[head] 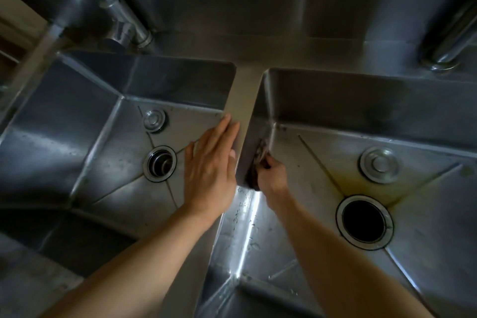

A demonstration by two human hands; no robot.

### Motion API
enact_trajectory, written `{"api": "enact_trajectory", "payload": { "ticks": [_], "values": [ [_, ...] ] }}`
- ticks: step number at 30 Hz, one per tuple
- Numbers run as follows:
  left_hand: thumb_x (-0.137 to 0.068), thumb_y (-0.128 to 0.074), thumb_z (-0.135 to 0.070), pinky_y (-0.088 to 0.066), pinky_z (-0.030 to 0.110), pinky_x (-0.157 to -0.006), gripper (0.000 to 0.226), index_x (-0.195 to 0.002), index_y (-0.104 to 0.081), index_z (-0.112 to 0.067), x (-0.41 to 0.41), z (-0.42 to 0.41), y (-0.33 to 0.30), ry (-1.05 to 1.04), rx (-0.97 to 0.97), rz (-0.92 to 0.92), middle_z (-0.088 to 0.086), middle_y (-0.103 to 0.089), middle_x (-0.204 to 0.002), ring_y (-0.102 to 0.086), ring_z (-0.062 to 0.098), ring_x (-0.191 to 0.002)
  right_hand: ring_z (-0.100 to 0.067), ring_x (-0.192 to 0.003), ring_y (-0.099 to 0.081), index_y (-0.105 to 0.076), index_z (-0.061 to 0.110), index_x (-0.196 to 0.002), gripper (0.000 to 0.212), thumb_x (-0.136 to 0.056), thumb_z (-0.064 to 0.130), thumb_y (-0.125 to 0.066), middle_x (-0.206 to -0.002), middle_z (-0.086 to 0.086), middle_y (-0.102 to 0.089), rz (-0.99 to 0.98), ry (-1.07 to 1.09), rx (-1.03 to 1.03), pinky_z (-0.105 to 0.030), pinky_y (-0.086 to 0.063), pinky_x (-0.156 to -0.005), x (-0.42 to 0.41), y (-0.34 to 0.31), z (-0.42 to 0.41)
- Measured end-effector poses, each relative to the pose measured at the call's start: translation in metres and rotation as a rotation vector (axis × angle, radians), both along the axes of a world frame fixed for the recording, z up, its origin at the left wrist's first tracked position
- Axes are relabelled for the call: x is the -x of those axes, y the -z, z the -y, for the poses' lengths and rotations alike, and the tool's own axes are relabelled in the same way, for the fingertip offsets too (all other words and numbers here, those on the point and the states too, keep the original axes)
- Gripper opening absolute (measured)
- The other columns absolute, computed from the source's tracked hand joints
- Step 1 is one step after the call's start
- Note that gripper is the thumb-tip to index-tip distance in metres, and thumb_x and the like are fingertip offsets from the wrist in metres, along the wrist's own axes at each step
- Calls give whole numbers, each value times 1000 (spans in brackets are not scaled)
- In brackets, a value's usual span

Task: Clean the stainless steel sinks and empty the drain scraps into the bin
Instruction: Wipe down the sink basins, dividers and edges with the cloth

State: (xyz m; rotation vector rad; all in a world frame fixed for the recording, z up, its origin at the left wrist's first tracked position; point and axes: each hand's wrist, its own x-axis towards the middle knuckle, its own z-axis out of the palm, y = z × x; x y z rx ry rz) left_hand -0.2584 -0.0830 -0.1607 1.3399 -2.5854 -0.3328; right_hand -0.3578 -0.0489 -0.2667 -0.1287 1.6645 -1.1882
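Dark scrubbing pad [259, 162], material unclear, is clamped in the curled fingers of the right hand [271, 175] and pressed against the left inner wall of the right sink [361, 100], just below the divider [242, 111] between the basins. Left hand [210, 162] lies flat with fingers straight and together on the divider's edge, holding nothing, apparently bracing. Outward from there: right sink's drain [365, 222] is open and dark, its loose stopper [379, 165] lying on the floor just beyond it, with a yellowish stain running toward the drain. Left sink [77, 116] has its drain [161, 164] with something seated inside, likely the strainer, and a second round stopper [154, 120] behind it. Two faucet bases [134, 33] stand on the back ledge. Bin is not in view. Judged step: scrubbing the wall; scraps not yet emptied. Risks: wet, shiny steel could let the bracing palm slide off the divider; loosened grime could wash down the open right drain instead of reaching the bin; the pad could slip from the fingers if they press hard at that corner; the stain may get missed.
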Motion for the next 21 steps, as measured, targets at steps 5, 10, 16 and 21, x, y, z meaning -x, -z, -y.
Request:
{"api": "enact_trajectory", "payload": {
  "ticks": [5, 10, 16, 21],
  "values": [
    [-93, -26, -26, -25, 39, -103, 52, -142, -43, -18, -1, 5, 4, 16, 4, -62, -6, -33, -153, -32, 9, -132, -34, -92, -63, -68, 15, -111, 43, -81, -2, -41, -117, -15, -61, -50, -52, -99, -40, -54, -90, -4, 52, 9],
    [-93, -27, -25, -32, 35, -101, 52, -141, -45, -14, -2, 5, 6, 34, 2, -102, 0, -36, -151, -34, 9, -131, -35, -80, -66, -68, 17, -111, 45, -83, -7, -43, -97, -18, -70, 2, -86, -3, -39, -56, -65, 1, -24, -8],
    [-90, -37, -13, -22, 29, -113, 53, -143, -42, -15, 0, 5, -5, 23, -154, -183, -2, -32, -153, -31, 14, -139, -32, -60, -54, -67, 5, -87, 29, -88, -13, -45, -77, -30, -60, 6, -150, 261, -41, -48, -58, -2, -127, -41],
    [-92, -30, -21, -37, 52, -105, 51, -140, -45, -15, -25, -20, -6, 35, -22, -52, 0, -37, -151, -36, 18, -135, -28, -71, -68, -69, 7, -96, 31, -86, -12, -46, -81, -14, -70, -71, -139, 153, -37, -59, -66, -17, -86, -38]
  ]
}}
